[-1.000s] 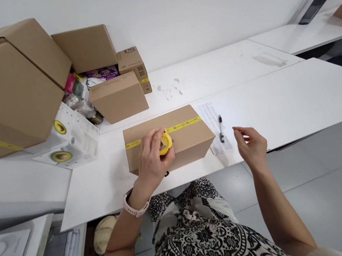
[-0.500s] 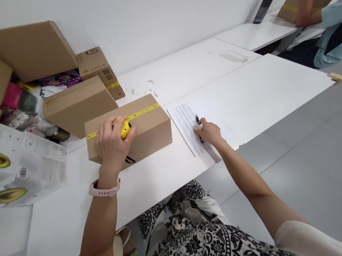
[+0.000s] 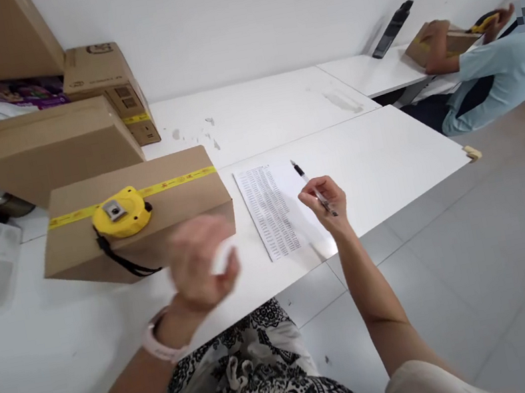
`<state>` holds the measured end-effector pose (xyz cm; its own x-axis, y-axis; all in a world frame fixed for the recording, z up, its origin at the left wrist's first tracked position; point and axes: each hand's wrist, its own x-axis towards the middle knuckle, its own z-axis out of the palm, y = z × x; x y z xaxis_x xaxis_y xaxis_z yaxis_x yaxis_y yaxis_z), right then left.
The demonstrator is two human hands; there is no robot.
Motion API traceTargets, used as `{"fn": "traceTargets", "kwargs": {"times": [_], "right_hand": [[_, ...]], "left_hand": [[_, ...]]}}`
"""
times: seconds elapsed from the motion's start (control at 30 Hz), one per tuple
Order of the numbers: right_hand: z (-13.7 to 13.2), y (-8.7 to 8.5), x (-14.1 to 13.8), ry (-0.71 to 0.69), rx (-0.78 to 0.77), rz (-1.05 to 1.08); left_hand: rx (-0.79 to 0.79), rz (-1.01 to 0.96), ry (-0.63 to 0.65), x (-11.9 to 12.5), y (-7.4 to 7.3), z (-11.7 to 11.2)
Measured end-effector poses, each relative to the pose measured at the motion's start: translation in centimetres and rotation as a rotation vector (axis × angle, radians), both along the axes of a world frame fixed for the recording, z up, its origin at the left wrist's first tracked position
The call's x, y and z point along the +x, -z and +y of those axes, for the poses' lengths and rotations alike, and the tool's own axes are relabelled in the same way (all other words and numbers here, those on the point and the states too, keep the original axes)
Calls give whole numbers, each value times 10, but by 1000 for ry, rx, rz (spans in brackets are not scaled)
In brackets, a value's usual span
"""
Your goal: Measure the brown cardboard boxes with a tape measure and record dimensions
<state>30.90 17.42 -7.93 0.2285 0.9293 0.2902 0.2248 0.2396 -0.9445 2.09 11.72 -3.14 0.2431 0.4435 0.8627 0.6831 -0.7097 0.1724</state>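
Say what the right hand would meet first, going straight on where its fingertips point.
Probably the white paper sheet with dark printed rows, lying on the white table. The right hand, holding a slim clear-and-black pen, may pass above it: height is unclear.

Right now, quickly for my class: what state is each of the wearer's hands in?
Left hand: open, loosely curled and blurred, with nothing visible in it.
Right hand: closed, holding the slim clear pen with a black grip.

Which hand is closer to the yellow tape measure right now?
Left. The left hand is to the right of the tape measure and nearer the body; the right hand, holding the pen, is much farther right, by the printed sheet.
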Motion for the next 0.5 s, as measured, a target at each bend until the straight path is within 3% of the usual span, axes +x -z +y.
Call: {"fn": "traceTargets", "kwargs": {"times": [0.03,0.1,0.2,0.27,0.33,0.5], "right_hand": [[3,5,-2,94,3,-33],[10,18,-8,159,-35,-43],[20,35,-14,-29,-125,135],[25,44,-13,-146,-184,284],[28,52,-9,-167,-227,344],[35,62,1,2,-222,278]], "left_hand": [[-86,86,131,26,15,-4],[-383,279,202,77,47,-7],[-706,477,168,127,85,0],[-773,555,137,142,101,7],[-774,595,106,145,109,10],[-713,609,104,143,114,11]]}}
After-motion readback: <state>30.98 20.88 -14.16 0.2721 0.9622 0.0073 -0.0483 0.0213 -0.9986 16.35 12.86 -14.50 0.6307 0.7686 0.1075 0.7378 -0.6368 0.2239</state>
